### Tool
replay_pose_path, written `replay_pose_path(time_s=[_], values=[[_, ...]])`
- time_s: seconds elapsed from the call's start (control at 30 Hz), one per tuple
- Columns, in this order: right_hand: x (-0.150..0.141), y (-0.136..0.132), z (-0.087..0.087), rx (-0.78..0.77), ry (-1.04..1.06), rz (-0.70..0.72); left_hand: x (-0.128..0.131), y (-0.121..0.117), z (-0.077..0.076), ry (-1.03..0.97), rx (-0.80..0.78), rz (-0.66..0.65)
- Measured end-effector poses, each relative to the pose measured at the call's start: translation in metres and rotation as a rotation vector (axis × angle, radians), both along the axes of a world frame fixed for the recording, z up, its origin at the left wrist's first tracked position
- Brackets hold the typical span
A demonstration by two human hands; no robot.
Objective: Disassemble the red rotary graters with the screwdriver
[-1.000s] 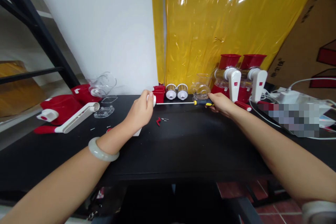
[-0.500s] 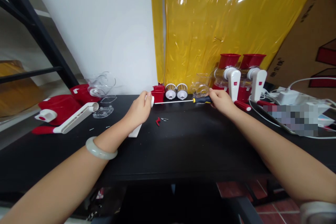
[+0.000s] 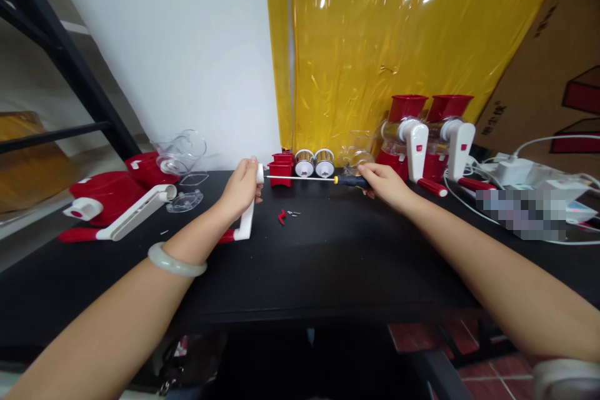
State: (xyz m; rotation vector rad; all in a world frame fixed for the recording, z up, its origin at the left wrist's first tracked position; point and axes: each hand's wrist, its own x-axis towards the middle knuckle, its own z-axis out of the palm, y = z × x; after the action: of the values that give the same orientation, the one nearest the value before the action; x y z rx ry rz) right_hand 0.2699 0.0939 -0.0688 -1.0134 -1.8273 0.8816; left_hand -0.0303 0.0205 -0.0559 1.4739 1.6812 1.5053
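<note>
My left hand (image 3: 241,187) is closed round the round end of a white crank handle (image 3: 245,220), whose arm hangs down to a red grip by my forearm. My right hand (image 3: 382,181) grips a screwdriver (image 3: 352,181) by its dark blue and yellow handle. Its long thin shaft runs level to the left, and the tip meets the round white end at my left fingers; whether it sits in a screw is too small to tell. On the black table below lie small red parts (image 3: 282,217) and several little screws (image 3: 294,214).
Red grater bases (image 3: 110,197) with another white crank (image 3: 138,215) and clear plastic parts (image 3: 185,200) lie left. Red hoppers (image 3: 280,174) and drum graters (image 3: 324,164) stand at the back. Two assembled graters (image 3: 407,137), white cables and chargers (image 3: 513,170) are right.
Both hands have shifted slightly left, carrying the crank handle and screwdriver. More of the crank's arm and its red grip now shows below my left hand.
</note>
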Motion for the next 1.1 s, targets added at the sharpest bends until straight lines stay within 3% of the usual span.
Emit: replay_pose_path(time_s=[0.13,0.23,0.5,0.77,1.1], values=[[0.0,0.006,-0.001,-0.226,0.36,0.06,0.004,-0.003,0.004,-0.035,-0.054,-0.05],[0.002,0.01,-0.002,-0.265,0.44,0.05,0.011,-0.007,0.006,-0.079,-0.085,-0.13],[0.01,0.018,-0.008,-0.196,0.105,-0.046,0.015,-0.012,0.011,-0.26,-0.178,-0.288],[0.011,0.008,0.003,-0.069,-0.065,-0.157,0.017,-0.013,0.01,-0.24,-0.251,-0.248],[0.012,0.008,0.0,0.125,-0.11,-0.122,0.009,-0.006,0.003,-0.226,-0.233,-0.225]])
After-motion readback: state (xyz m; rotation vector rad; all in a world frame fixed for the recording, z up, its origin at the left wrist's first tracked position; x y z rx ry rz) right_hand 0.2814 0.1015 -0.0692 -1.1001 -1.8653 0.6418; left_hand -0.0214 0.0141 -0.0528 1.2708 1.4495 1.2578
